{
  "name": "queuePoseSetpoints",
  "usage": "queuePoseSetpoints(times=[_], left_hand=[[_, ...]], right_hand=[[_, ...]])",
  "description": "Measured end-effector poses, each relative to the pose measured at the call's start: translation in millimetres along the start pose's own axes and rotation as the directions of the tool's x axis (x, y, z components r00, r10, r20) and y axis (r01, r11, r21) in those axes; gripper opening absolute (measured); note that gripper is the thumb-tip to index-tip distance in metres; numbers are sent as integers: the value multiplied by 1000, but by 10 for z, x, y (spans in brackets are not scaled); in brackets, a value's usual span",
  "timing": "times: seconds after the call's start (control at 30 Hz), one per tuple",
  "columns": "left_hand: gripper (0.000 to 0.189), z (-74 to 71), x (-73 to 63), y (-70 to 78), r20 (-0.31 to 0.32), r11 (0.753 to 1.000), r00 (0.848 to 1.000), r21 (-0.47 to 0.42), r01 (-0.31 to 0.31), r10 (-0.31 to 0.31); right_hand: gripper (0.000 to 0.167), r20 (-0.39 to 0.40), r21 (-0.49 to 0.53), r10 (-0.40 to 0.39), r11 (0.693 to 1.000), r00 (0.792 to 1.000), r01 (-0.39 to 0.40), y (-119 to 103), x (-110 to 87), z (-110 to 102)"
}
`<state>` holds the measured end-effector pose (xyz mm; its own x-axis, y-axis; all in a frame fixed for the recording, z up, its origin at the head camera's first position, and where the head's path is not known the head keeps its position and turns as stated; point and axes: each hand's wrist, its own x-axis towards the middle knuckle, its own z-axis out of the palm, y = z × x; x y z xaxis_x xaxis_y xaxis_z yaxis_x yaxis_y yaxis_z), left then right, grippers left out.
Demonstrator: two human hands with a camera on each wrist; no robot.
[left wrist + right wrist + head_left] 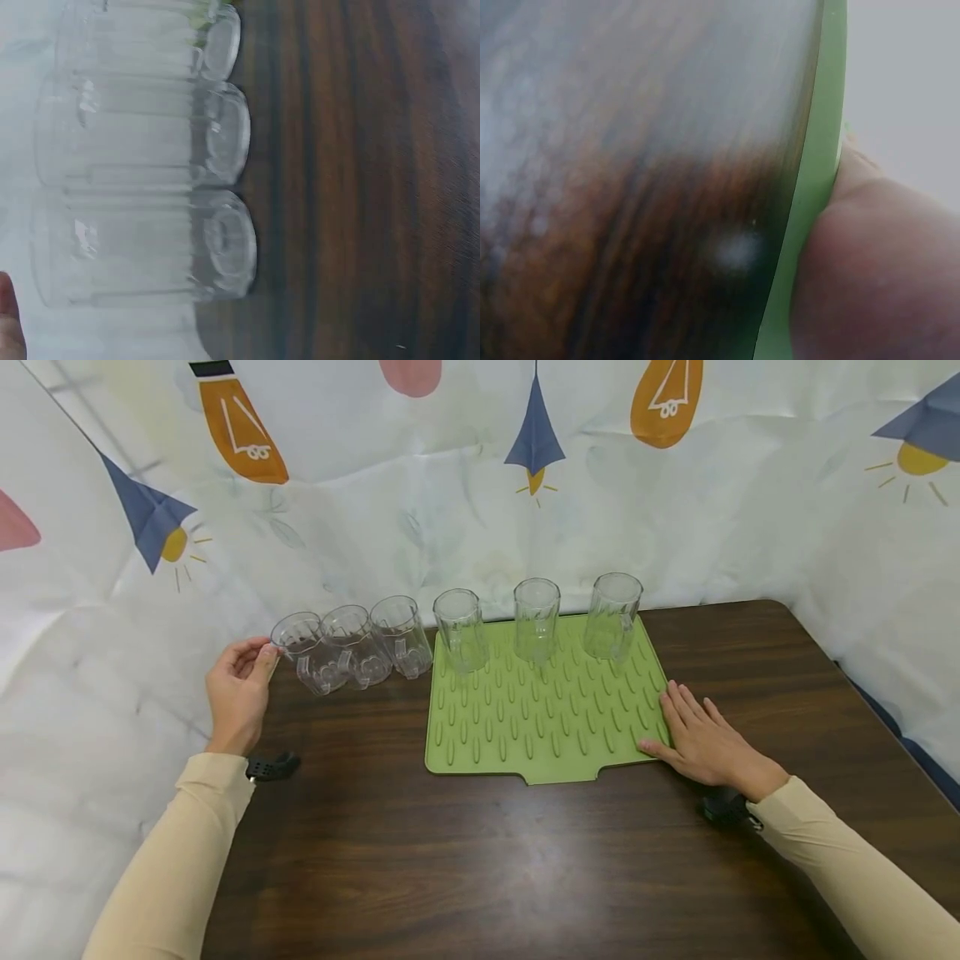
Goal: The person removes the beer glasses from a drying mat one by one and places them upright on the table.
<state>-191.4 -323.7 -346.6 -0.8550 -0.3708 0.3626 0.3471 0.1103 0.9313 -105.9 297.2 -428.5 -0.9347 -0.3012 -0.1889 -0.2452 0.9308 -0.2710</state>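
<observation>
At the left, my left hand (242, 689) has its fingers bent and its thumb tip right at the rim of the leftmost clear glass mug (318, 664). That mug (135, 247) stands upright in the left wrist view, and a fingertip (10, 322) shows just beyond its rim. Two more glass mugs, a middle one (358, 652) and a right one (405, 639), stand close beside it in a row. My right hand (701, 739) lies flat with straight fingers over the right edge of a green ridged mat (510, 727), its thumb on the front corner.
Three more glass mugs, a left (462, 635), a middle (537, 622) and a right one (613, 618), stand along the mat's back edge. Under everything is a dark wooden table (420, 860). A patterned white cloth (465, 510) hangs right behind the mugs.
</observation>
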Motion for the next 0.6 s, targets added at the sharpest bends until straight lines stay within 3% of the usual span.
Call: queuePoseSetpoints(times=[0.37, 0.6], left_hand=[[16, 443, 42, 291, 98, 996, 993, 39, -75, 71], [19, 750, -29, 429, 228, 993, 970, 51, -103, 88]], right_hand=[[100, 1, -1, 4, 1000, 1000, -4, -5, 4, 5], [100, -3, 6, -2, 1000, 1000, 2, -12, 2, 4]])
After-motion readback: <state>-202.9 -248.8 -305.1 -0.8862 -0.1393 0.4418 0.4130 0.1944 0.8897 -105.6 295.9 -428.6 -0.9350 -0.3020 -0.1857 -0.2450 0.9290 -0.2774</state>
